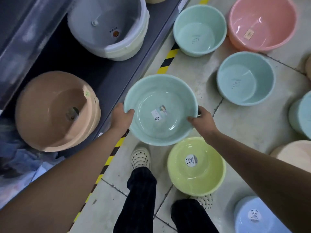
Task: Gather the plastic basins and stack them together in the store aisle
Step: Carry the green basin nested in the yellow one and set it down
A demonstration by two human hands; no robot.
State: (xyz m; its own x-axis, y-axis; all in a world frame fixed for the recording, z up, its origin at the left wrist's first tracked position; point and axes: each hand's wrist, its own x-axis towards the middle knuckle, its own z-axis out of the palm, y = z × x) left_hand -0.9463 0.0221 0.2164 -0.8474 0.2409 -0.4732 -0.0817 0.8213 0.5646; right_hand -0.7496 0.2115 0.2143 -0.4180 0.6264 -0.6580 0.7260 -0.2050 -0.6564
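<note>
**While Two Hands Carry One Basin, Loose Ones Crowd the Feet**

Because the green basin (146,98) appears lifted above the floor tiles (235,123), just beside the shelf edge (117,78), and is held only at its near rim, its far side could dip — a slack pinch would let it slide out. Set down crooked, it may jam on the yellow-green basin (210,179) below rather than nest. That lower basin lies against the right shoe (204,201), so a step could kick it. The left hand (122,117) and right hand (201,119) grip opposite sides of the rim — thumbs hooked inside, the other fingers curled beneath, mostly hidden. A mint basin (200,31), blue basin (245,78) and pink basin (262,22) wait apart.
</note>
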